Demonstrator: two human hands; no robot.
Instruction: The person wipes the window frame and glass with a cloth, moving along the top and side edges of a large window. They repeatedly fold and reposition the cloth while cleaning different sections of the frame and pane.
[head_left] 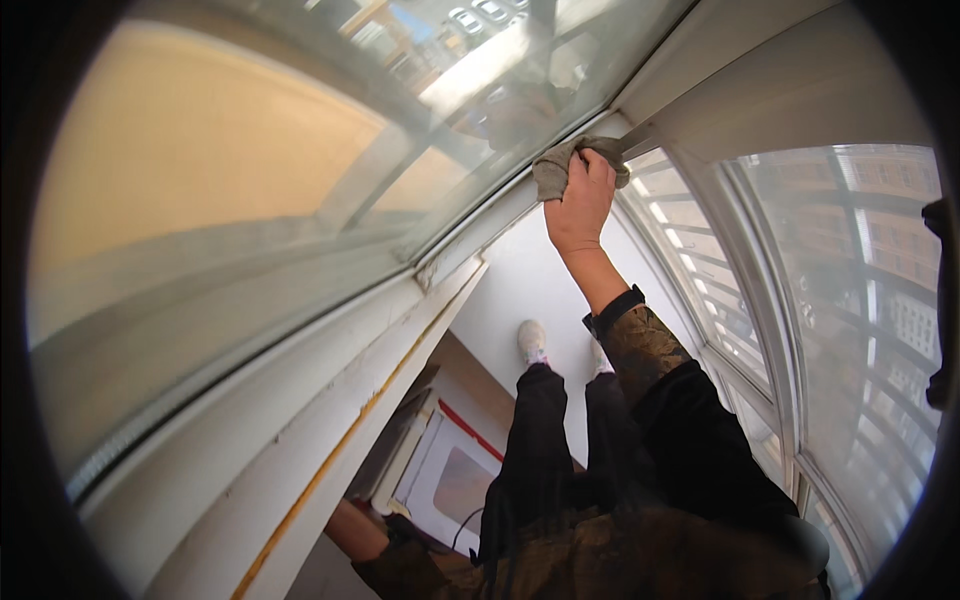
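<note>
My right hand (583, 205) reaches up and forward, its fingers closed on a grey-brown cloth (553, 172). The bunched cloth presses against the white window frame (505, 208) near the corner where two window sections meet. Beside it on the left is the large glass pane (250, 150). Low on the left, my left hand (352, 528) shows only around the wrist, beside the white ledge; its fingers are hidden.
Windows with slatted reflections (840, 300) line the right side. A long white ledge with a yellowish strip (330, 455) runs along the left. Below stands a white box with a red edge (450, 470). My feet are on the pale floor (510, 290).
</note>
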